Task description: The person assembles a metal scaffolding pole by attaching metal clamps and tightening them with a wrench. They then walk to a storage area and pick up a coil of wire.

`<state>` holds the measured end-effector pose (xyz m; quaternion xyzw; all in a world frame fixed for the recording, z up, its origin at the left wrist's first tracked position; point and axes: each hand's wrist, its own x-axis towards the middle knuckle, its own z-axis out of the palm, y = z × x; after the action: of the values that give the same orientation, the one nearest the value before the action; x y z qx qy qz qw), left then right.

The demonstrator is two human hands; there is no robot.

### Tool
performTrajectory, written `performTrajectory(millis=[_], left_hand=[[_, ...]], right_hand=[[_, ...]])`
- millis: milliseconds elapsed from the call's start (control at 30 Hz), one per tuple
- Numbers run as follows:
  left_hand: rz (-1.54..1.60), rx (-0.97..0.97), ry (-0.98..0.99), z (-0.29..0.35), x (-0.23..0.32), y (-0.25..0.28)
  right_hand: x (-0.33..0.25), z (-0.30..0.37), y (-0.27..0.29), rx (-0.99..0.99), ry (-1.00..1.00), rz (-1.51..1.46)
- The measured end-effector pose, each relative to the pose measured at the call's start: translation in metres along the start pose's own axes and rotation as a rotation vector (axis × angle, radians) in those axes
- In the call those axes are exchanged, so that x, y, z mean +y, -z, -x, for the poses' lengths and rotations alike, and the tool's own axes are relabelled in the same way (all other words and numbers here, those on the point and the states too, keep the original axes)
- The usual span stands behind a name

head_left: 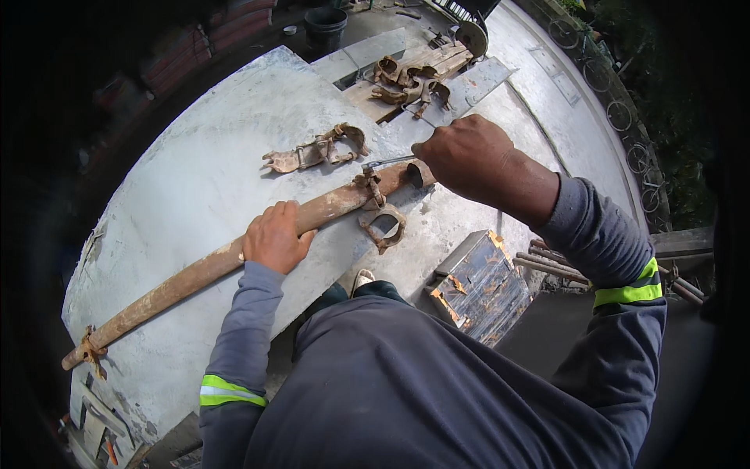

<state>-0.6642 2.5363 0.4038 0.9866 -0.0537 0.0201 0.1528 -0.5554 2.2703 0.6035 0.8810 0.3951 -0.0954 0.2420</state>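
Observation:
A long rusty pipe (183, 280) lies slantwise across the pale tabletop (203, 148), its right end reaching past the edge. My left hand (275, 236) grips the pipe near its middle, fingers over the top. Near the right end, a rusty scaffold clamp (383, 222) sits around the pipe, with its other ring hanging open beside it. My right hand (483, 160) is closed around a metal wrench (393, 161), whose head meets the clamp's bolt. Another clamp (92, 349) encircles the pipe's lower left end. Beyond the pipe lies a loose, opened clamp (319, 150).
Several rusty clamps (410, 84) are heaped on planks at the far side. A dark bucket (325, 30) stands behind them. Right of my legs is a scuffed dark box (484, 289), with metal pipes (553, 267) beyond it. Tools (101, 422) lie at the lower left.

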Motion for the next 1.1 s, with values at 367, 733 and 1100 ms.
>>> performTrajectory(millis=[367,733,1100], left_hand=[[0.106,0.012,0.001,0.001,-0.012,-0.005],[0.109,0.008,-0.029,0.001,-0.018,-0.009],[0.112,0.029,-0.032,0.000,-0.018,-0.010]], right_hand=[[-0.026,-0.038,0.064,0.043,0.164,0.247],[-0.037,-0.037,0.054,-0.125,0.099,0.224],[-0.065,-0.047,0.045,-0.312,-0.069,0.260]])
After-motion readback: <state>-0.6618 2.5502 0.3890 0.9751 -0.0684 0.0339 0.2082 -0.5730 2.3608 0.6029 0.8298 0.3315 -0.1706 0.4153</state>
